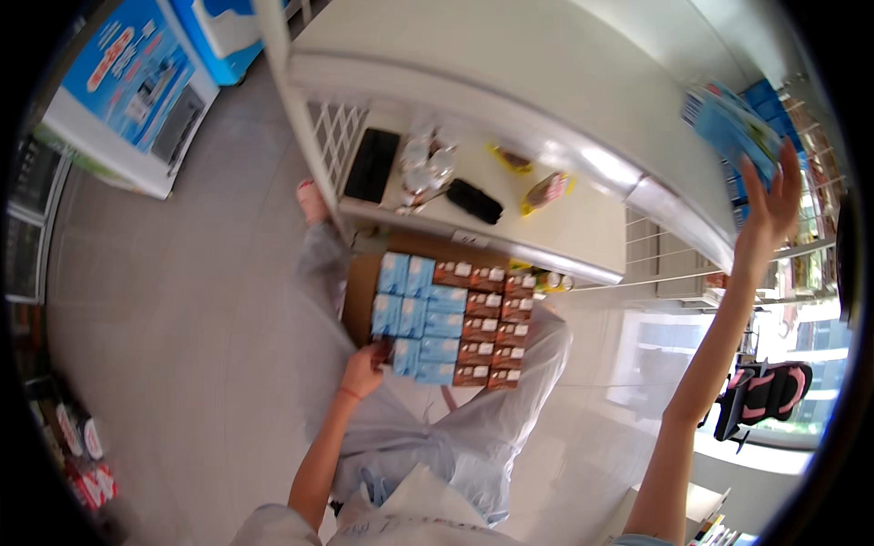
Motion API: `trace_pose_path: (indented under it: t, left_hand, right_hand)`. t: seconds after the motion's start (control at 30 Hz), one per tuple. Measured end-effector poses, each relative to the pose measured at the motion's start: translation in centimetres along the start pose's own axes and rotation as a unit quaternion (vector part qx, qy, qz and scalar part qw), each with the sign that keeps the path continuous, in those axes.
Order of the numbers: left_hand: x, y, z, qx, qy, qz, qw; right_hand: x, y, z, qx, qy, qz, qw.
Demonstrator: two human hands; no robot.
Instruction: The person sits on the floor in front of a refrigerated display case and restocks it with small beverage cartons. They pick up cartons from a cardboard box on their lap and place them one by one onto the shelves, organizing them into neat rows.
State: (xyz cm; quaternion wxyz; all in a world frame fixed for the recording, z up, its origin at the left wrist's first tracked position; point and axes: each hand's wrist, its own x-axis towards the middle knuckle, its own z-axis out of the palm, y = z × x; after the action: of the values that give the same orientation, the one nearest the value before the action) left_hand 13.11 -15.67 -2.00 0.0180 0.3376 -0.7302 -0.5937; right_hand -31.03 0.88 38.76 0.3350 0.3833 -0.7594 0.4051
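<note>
My left hand point(364, 372) is at the lower left corner of a block of small cartons, its fingers curled against the edge. Whether it grips a carton there is hidden by the fingers. The block has light blue cartons point(401, 315) on the left and brown cartons point(483, 304) on the right, in rows between my knees. Brown cardboard point(362, 300) shows behind them. Far to the right, my raised right hand point(771, 198) holds the near end of a light blue package point(734, 126) at the end of the upper shelf.
A white shelf unit point(478, 75) stands before me. Its lower shelf holds a black flat case point(372, 165), clear plastic-wrapped items point(429, 160), a black pouch point(474, 200) and yellow-edged packets point(545, 192). Blue packages point(765, 102) stand at the right. A pink-black chair point(765, 392) is behind.
</note>
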Motion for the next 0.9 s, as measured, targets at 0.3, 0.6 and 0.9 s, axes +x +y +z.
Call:
trace_pose_path:
  t: [0.3, 0.6, 0.9]
  left_hand:
    - [-1.4, 0.0, -4.1, -0.286, 0.097, -0.09, 0.949]
    - [-2.9, 1.3, -5.2, -0.118, 0.034, 0.067, 0.99]
    - [-1.4, 1.7, -1.2, 0.094, 0.034, 0.002, 0.995]
  right_hand:
    - [-18.3, -16.1, 4.1, 0.378, -0.425, 0.017, 0.822]
    - [-35.4, -20.6, 12.5, 0.223, -0.48, -0.056, 0.847]
    - [-39.7, -19.5, 14.2, 0.189, -0.426, -0.052, 0.883]
